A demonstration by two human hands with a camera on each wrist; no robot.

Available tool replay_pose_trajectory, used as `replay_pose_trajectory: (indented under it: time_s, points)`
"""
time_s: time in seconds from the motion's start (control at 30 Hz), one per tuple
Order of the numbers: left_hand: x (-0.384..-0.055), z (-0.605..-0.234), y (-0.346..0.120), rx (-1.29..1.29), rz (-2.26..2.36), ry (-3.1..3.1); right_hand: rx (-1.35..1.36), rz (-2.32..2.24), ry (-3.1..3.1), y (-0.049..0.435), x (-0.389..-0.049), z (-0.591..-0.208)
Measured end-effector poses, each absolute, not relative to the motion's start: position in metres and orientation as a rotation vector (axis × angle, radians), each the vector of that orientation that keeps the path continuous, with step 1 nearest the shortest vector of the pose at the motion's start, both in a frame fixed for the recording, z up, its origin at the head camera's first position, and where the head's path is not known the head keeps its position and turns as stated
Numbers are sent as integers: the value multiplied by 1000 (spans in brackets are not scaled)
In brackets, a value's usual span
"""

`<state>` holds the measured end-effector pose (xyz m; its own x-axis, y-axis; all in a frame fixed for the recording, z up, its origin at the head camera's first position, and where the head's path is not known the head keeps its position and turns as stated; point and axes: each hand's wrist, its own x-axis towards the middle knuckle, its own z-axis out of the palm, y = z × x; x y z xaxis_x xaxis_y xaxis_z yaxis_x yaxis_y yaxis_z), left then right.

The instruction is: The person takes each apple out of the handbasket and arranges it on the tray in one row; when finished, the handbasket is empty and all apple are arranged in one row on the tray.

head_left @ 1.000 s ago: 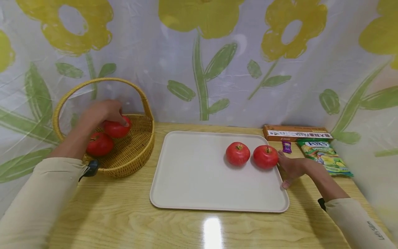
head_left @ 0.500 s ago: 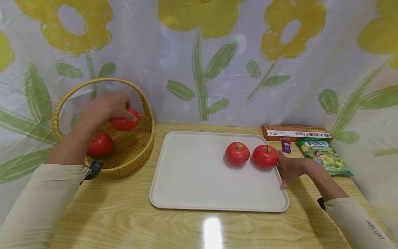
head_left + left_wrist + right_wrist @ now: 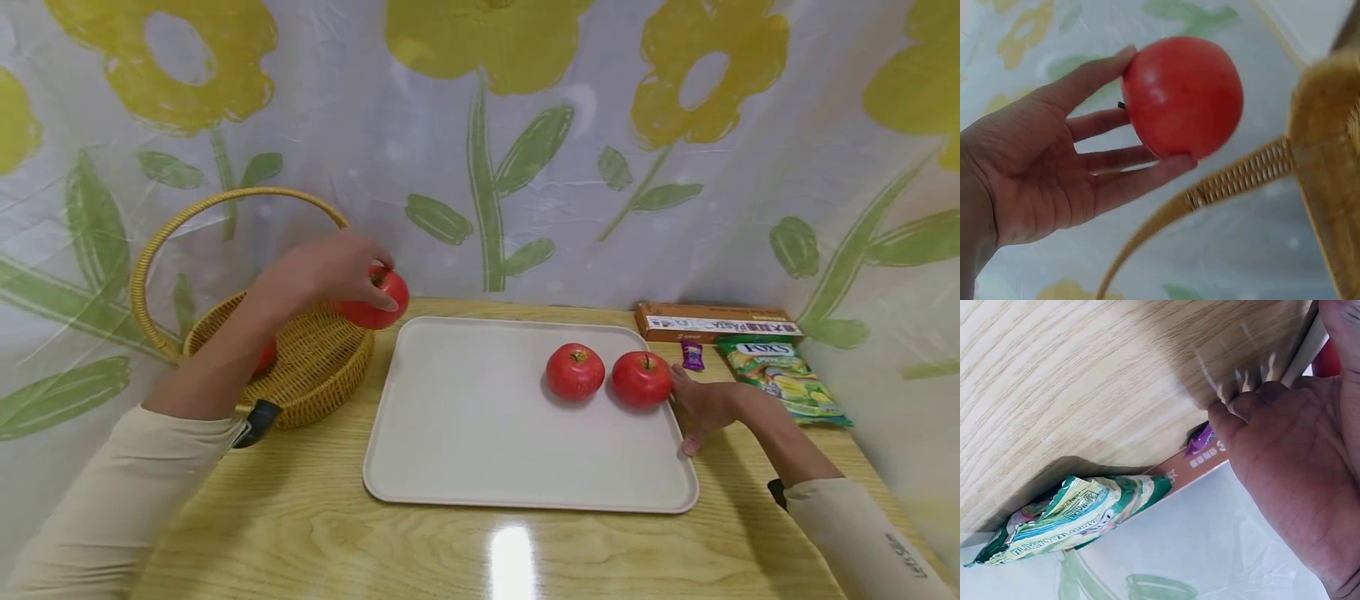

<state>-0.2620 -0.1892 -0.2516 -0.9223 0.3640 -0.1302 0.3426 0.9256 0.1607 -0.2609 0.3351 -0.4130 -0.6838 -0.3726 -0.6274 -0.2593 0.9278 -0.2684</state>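
Observation:
In the head view my left hand holds a red apple above the right rim of a yellow wicker basket. The left wrist view shows the thumb and fingers around the apple, with a short dark stem facing the palm. Another red apple lies in the basket, partly hidden by my left forearm. Two red apples, one inner and one outer, sit on the right part of a cream tray. My right hand rests against the tray's right edge, beside the outer apple.
A brown pasta box lies against the flowered backdrop at the back right. In front of it are a small purple packet and a green candy bag. The basket's tall handle arches at the left.
My left hand has lifted the apple from inside the basket and carried it right, over the rim towards the tray. My right hand has stayed at the tray's edge.

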Motion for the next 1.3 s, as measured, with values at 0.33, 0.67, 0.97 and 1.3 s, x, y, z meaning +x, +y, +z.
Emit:
replay_pose_trajectory:
  time_s: [0.33, 0.67, 0.97, 1.3]
  points:
    - [-274, -284, -142, 750, 312, 2862, -416, -229, 2363, 336, -262, -418]
    - [-279, -315, -94, 731, 276, 2765, -425, -219, 2365, 338, -263, -418]
    - [-277, -328, -62, 809, 291, 2702, -427, -242, 2357, 339, -262, -416]
    - [-280, -355, -47, 785, 289, 2665, -422, -245, 2360, 337, -262, -415]
